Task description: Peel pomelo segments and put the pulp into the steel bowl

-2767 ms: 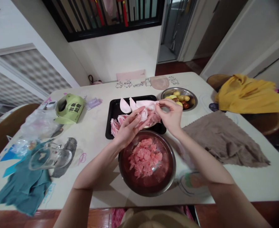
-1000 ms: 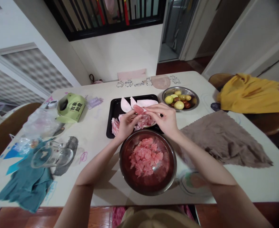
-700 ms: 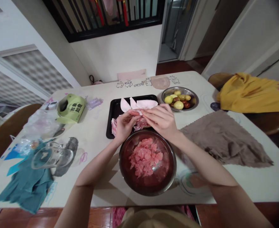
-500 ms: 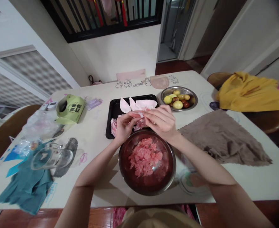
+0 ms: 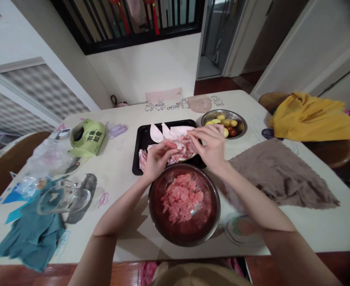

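Over the black tray, my left hand (image 5: 159,158) pinches a piece of pink pomelo (image 5: 180,147) with white membrane on it. To its right my right hand (image 5: 211,147) is raised, thumb and forefinger pressed together; whatever is between these fingertips is too small to make out. Beneath both hands the black tray (image 5: 139,153) carries thick white peel pieces (image 5: 179,130), membrane scraps (image 5: 143,159) and more pink fruit. Close to me stands a steel bowl (image 5: 154,222) holding peeled pink pomelo pulp (image 5: 182,196).
A smaller steel bowl (image 5: 243,133) of green and brown fruit stands behind my right hand. A brown cloth (image 5: 282,174) lies at right. Leftward are a glass jug (image 5: 64,200), a teal cloth (image 5: 33,238), a green visor cap (image 5: 90,137) and plastic bags (image 5: 48,155).
My right hand has moved up and right, away from my left hand. More of the pink fruit between them shows. My left hand stays nearly in place.
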`<action>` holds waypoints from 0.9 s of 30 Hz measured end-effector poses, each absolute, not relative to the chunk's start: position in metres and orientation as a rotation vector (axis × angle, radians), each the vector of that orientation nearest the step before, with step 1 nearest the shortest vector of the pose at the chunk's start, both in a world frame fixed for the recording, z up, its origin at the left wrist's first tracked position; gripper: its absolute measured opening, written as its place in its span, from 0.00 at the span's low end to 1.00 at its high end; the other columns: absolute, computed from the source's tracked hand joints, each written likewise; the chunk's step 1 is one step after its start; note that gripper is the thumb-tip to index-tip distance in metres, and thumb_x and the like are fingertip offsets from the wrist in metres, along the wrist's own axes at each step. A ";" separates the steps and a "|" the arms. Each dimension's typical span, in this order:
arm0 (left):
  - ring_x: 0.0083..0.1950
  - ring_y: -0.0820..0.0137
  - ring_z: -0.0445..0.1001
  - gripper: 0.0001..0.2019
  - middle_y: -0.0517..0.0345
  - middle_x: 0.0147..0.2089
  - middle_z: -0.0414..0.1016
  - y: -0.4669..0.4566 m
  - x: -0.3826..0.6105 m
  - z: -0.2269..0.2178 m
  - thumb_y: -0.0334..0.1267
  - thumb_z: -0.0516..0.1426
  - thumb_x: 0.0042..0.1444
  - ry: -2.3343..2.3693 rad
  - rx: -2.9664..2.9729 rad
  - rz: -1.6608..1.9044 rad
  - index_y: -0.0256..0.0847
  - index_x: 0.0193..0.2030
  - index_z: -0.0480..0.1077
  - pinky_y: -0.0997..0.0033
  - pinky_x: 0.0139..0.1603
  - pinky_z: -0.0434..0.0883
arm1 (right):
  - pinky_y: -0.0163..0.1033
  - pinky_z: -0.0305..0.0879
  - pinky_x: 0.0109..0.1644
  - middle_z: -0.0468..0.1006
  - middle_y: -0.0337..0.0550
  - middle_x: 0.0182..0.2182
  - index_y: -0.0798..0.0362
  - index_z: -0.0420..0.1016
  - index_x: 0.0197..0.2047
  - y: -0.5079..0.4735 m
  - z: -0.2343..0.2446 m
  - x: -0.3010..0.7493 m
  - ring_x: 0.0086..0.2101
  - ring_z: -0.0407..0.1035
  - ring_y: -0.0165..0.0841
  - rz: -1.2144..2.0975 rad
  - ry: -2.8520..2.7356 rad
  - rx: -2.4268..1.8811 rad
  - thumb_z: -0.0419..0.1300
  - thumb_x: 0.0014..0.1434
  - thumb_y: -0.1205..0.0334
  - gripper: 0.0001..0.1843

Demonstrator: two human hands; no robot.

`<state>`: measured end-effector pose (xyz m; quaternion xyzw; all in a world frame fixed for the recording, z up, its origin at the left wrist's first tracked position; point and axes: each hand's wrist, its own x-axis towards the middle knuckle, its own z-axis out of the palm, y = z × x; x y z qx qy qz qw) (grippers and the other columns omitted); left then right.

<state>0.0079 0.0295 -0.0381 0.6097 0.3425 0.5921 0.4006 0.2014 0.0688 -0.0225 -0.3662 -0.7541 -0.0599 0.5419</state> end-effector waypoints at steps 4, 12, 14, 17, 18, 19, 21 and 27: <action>0.35 0.72 0.83 0.10 0.58 0.39 0.84 0.031 0.011 -0.038 0.43 0.67 0.59 0.896 1.428 1.468 0.41 0.43 0.78 0.74 0.39 0.83 | 0.48 0.58 0.51 0.83 0.37 0.35 0.45 0.83 0.45 0.066 -0.028 0.196 0.39 0.73 0.35 -0.151 -1.920 -0.883 0.63 0.68 0.62 0.07; 0.43 0.69 0.84 0.10 0.53 0.43 0.85 0.036 0.009 -0.044 0.42 0.65 0.60 0.977 1.534 1.496 0.39 0.45 0.78 0.70 0.45 0.83 | 0.49 0.58 0.57 0.85 0.33 0.38 0.44 0.80 0.49 0.060 -0.025 0.192 0.41 0.75 0.33 -0.366 -1.915 -0.672 0.64 0.66 0.65 0.09; 0.46 0.68 0.84 0.11 0.52 0.46 0.85 0.035 0.007 -0.044 0.41 0.64 0.62 1.002 1.578 1.492 0.39 0.47 0.78 0.69 0.47 0.83 | 0.49 0.58 0.57 0.86 0.33 0.38 0.45 0.79 0.49 0.061 -0.025 0.193 0.41 0.75 0.32 -0.442 -1.933 -0.629 0.63 0.67 0.65 0.08; 0.50 0.66 0.83 0.10 0.50 0.49 0.84 0.033 0.005 -0.044 0.41 0.63 0.63 1.047 1.666 1.480 0.39 0.47 0.78 0.68 0.50 0.82 | 0.49 0.58 0.58 0.86 0.32 0.39 0.45 0.79 0.48 0.062 -0.027 0.195 0.41 0.76 0.32 -0.508 -1.953 -0.609 0.62 0.69 0.63 0.07; 0.50 0.66 0.82 0.09 0.51 0.49 0.84 0.032 0.005 -0.043 0.41 0.62 0.64 1.062 1.697 1.472 0.39 0.47 0.78 0.69 0.50 0.82 | 0.49 0.58 0.58 0.86 0.32 0.40 0.44 0.79 0.47 0.062 -0.028 0.195 0.42 0.76 0.32 -0.530 -1.954 -0.603 0.61 0.69 0.63 0.07; 0.50 0.67 0.82 0.09 0.51 0.49 0.84 0.031 0.004 -0.042 0.41 0.62 0.64 1.074 1.728 1.463 0.39 0.46 0.78 0.70 0.48 0.82 | 0.49 0.57 0.58 0.86 0.31 0.39 0.44 0.79 0.47 0.061 -0.028 0.196 0.41 0.76 0.32 -0.562 -1.949 -0.594 0.61 0.68 0.63 0.06; 0.48 0.67 0.83 0.08 0.52 0.46 0.84 0.028 0.004 -0.039 0.41 0.61 0.65 1.091 1.788 1.443 0.39 0.45 0.78 0.72 0.45 0.82 | 0.49 0.58 0.58 0.86 0.32 0.37 0.46 0.79 0.45 0.060 -0.028 0.196 0.41 0.77 0.32 -0.649 -1.926 -0.562 0.63 0.67 0.63 0.05; 0.50 0.66 0.83 0.06 0.52 0.48 0.84 0.020 0.006 -0.027 0.36 0.61 0.66 1.090 1.973 1.408 0.39 0.42 0.79 0.68 0.52 0.81 | 0.47 0.59 0.56 0.86 0.32 0.36 0.48 0.78 0.39 0.055 -0.024 0.195 0.40 0.77 0.31 -0.663 -1.881 -0.555 0.63 0.65 0.65 0.04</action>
